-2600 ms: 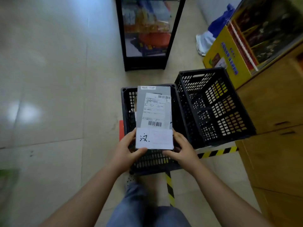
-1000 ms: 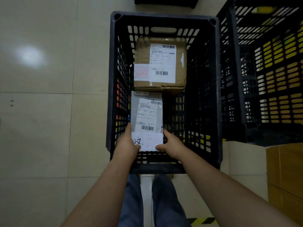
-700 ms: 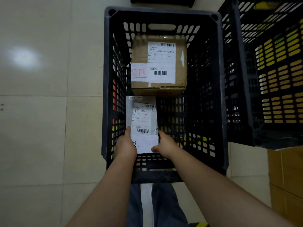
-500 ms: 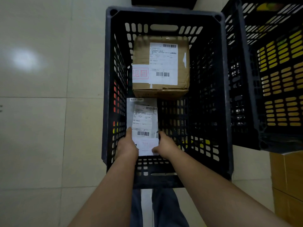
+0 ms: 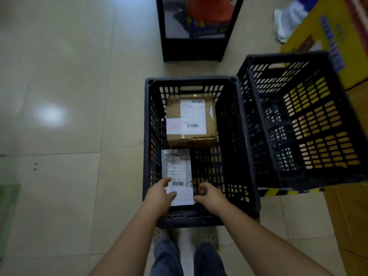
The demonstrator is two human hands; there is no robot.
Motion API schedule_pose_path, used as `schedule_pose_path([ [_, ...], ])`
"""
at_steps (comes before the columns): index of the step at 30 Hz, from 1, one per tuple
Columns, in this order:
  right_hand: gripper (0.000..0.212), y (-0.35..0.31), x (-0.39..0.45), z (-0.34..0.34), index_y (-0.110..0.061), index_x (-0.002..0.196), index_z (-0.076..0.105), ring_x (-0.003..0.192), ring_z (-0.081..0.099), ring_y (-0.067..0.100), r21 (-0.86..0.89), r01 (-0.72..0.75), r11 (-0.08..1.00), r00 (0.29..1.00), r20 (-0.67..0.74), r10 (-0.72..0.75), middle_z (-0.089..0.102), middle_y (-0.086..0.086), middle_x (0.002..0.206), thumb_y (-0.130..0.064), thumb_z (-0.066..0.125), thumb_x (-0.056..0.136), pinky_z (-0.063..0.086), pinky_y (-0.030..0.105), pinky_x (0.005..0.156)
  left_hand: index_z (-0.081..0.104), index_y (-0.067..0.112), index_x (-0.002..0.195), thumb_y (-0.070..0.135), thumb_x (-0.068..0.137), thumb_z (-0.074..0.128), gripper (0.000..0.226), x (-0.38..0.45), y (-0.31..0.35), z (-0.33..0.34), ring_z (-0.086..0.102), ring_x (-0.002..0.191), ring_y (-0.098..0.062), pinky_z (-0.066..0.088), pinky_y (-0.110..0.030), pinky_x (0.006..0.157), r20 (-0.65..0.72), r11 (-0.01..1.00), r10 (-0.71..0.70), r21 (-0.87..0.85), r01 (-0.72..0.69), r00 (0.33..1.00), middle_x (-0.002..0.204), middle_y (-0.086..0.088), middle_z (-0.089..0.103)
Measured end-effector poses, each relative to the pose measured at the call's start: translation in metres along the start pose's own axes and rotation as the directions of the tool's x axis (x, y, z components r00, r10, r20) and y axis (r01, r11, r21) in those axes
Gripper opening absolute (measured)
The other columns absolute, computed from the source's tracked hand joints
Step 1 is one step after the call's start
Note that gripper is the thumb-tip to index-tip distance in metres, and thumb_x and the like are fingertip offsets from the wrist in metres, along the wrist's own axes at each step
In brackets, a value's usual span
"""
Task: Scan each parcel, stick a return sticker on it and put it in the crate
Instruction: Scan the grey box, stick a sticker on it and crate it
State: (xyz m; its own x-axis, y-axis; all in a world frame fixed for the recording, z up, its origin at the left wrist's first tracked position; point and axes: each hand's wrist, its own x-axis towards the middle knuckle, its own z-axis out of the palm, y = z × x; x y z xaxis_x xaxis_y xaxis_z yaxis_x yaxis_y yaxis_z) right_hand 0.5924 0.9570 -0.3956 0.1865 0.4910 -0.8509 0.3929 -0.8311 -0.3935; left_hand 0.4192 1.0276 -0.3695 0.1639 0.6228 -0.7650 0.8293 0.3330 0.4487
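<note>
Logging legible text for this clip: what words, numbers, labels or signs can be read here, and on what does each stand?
"退回", faint red stamp: white return sticker on the cardboard box in the black crate.
Shipping label on the box: barcodes visible, print too small to read.
Shipping label on the grey mailer: barcodes only, print blurred.
White sticker at the mailer's near end: faint red marks, unreadable.
Yellow display box: blue characters, blurred.

Both crates, the near crate [image 5: 247, 156] and the second crate [image 5: 338, 108], are black with slotted lattice walls. The cardboard box [image 5: 212, 134] is plain brown with a white barcode label [image 5: 192, 116] and a white sticker stamped red [image 5: 173, 126]. The flat mailer [image 5: 166, 166] is grey. Floor tiles [image 5: 59, 96] are pale beige, with yellow-and-black striped tape [image 5: 278, 192]. Jeans [image 5: 167, 257] are blue.
</note>
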Motion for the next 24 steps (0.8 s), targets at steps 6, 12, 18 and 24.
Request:
schedule_pose_path([
  [6,0.048,-0.043,-0.149,-0.058,-0.026,0.13,0.055,0.101,0.054,0.01,-0.091,0.231,0.969,0.946,-0.211,-0.246,0.057,-0.008,0.119,-0.047,0.065,0.088,0.044,0.023,0.083,0.051,0.024,0.138,0.036,0.095,0.058,0.046,-0.126,0.072,-0.084,0.054,0.114,-0.012,0.044,-0.026,0.096,-0.044,0.865,0.403,0.346,-0.364,0.914,0.132,0.005,0.055],
  [12,0.05,-0.059,-0.29,-0.104,-0.037,0.136,0.047,0.119,0.048,0.007,-0.139,0.311,0.94,0.787,-0.516,-0.336,0.045,-0.017,0.136,-0.059,0.053,0.091,0.043,0.024,0.093,0.05,0.033,0.136,0.047,0.094,0.055,0.045,-0.212,0.156,-0.124,0.045,0.126,-0.009,0.039,-0.025,0.105,0.14,0.467,0.785,0.505,-0.726,0.603,0.135,0.015,0.048],
  [18,0.052,-0.014,-0.428,-0.066,-0.037,0.138,0.048,0.134,0.038,0.009,0.15,0.205,0.967,0.542,-0.84,0.015,0.04,-0.016,0.144,-0.06,0.051,0.091,0.039,0.03,0.106,0.047,0.033,0.139,0.053,0.093,0.052,0.051,-0.285,0.218,-0.105,0.039,0.134,-0.01,0.035,-0.027,0.111,0.428,0.03,0.875,0.418,-0.908,0.225,0.143,0.014,0.044],
  [24,0.053,0.064,-0.583,0.056,-0.033,0.137,0.05,0.126,0.043,0.007,0.442,0.107,0.89,0.142,-0.893,0.427,0.043,-0.015,0.138,-0.057,0.055,0.09,0.037,0.024,0.104,0.046,0.029,0.141,0.049,0.095,0.051,0.051,-0.429,0.195,-0.002,0.036,0.135,-0.008,0.029,-0.029,0.114,0.695,-0.348,0.689,0.067,-0.935,-0.206,0.145,0.015,0.042],
])
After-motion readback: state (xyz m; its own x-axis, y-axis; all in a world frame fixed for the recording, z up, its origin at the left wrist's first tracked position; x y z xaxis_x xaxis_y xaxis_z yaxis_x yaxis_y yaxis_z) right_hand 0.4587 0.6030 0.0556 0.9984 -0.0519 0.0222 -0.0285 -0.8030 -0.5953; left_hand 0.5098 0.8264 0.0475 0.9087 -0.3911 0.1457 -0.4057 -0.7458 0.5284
